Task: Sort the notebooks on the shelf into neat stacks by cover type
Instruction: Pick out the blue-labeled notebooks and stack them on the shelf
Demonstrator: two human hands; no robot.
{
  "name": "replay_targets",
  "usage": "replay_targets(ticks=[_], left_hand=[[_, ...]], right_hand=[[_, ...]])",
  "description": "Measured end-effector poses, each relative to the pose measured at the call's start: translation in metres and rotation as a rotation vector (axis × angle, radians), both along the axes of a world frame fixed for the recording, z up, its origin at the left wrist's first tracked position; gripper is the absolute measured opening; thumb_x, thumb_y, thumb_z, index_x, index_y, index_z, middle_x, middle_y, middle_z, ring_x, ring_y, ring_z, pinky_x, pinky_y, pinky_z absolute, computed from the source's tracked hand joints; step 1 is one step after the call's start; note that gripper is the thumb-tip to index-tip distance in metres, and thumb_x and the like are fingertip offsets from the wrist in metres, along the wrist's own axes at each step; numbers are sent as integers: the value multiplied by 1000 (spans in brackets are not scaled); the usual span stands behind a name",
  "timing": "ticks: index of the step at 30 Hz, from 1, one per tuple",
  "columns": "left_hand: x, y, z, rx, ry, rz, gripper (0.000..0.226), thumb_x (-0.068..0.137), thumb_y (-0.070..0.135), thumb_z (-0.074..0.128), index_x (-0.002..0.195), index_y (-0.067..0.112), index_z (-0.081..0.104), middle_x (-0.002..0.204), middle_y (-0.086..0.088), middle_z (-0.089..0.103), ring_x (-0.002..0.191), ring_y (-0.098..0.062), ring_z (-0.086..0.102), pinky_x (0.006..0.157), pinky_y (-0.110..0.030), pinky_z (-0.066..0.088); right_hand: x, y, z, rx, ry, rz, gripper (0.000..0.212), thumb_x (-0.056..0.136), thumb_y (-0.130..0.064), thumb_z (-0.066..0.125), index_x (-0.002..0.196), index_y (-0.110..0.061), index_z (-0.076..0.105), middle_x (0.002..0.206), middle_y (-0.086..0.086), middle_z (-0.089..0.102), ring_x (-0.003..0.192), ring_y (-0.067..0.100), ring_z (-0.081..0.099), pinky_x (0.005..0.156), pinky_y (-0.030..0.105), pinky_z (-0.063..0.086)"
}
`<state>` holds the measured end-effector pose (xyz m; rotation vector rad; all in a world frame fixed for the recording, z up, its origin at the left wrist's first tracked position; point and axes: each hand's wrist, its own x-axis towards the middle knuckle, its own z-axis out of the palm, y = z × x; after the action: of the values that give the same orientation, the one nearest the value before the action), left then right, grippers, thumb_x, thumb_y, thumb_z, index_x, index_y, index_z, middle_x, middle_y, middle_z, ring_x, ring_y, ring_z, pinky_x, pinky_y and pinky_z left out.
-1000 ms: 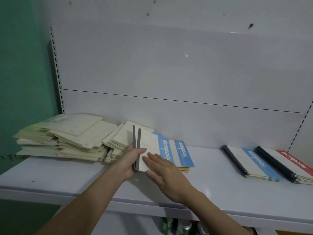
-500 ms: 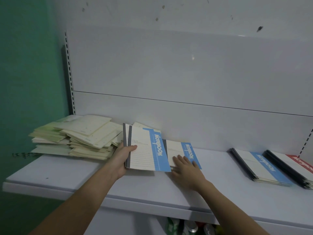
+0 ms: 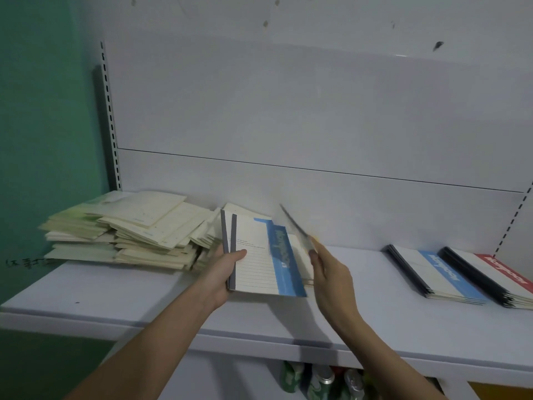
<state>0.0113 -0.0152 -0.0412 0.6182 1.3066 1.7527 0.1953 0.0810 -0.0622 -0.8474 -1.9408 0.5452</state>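
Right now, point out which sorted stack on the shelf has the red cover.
The red-banded stack at the far right; the stack beside it has a blue band.

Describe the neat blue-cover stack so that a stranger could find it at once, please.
Start at the white shelf and look toward its right end, where two tidy stacks lie side by side. The blue-cover stack is the left one. Its top cover carries a blue band, while the neighbouring red-cover stack shows red.

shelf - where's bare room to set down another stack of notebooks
The widest bare patch of the shelf lies between the right hand and the blue-cover stack. A second strip runs along the front edge, before the cream pile. The left end is crowded with that sprawling pile; the far right holds the blue-cover stack and red-cover stack.
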Motion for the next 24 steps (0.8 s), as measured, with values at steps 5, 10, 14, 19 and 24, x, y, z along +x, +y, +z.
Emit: replay_targets(ticks=[5, 10, 14, 19, 24], left_hand=[[17, 10, -4, 55, 10, -28, 22, 101, 14, 51, 120, 19, 59, 106, -12, 72, 93, -29, 70, 64, -36, 57], [21, 13, -11, 71, -75, -29, 19, 104, 33, 42, 109, 27, 60, 103, -5, 74, 87, -22, 71, 66, -36, 57], [22, 14, -25, 61, -99, -61, 26, 99, 20, 55, 125, 19, 58, 112, -9, 72, 99, -27, 70, 70, -36, 57], [35, 18, -30, 73, -112, -59, 36, 96, 4, 54, 130, 15, 53, 114, -9, 69, 99, -26, 66, 74, -36, 54], [51, 28, -27, 75, -89, -74, 37, 96, 7, 56, 129, 19, 44, 115, -5, 67, 102, -23, 65, 74, -36, 54]], right_hand=[[-17, -34, -19, 258, -274, 200, 43, 99, -33, 37, 139, -28, 52, 142, -6, 52, 131, 12, 48, 106, 29, 40], [-18, -47, -28, 308, -424, 164, 51, 101, -54, 27, 144, -33, 44, 148, -9, 45, 137, 16, 42, 105, 36, 41], [-6, -52, -26, 223, -523, 234, 60, 97, -63, 16, 146, -36, 39, 154, -13, 34, 144, 10, 28, 115, 31, 26], [17, -46, -19, 35, -242, -96, 47, 98, -35, 48, 143, -23, 43, 145, -6, 42, 133, 12, 37, 106, 20, 27], [41, -30, -4, -493, -16, -20, 13, 98, -20, 48, 110, -18, 54, 115, -7, 61, 85, -3, 60, 67, 12, 45]])
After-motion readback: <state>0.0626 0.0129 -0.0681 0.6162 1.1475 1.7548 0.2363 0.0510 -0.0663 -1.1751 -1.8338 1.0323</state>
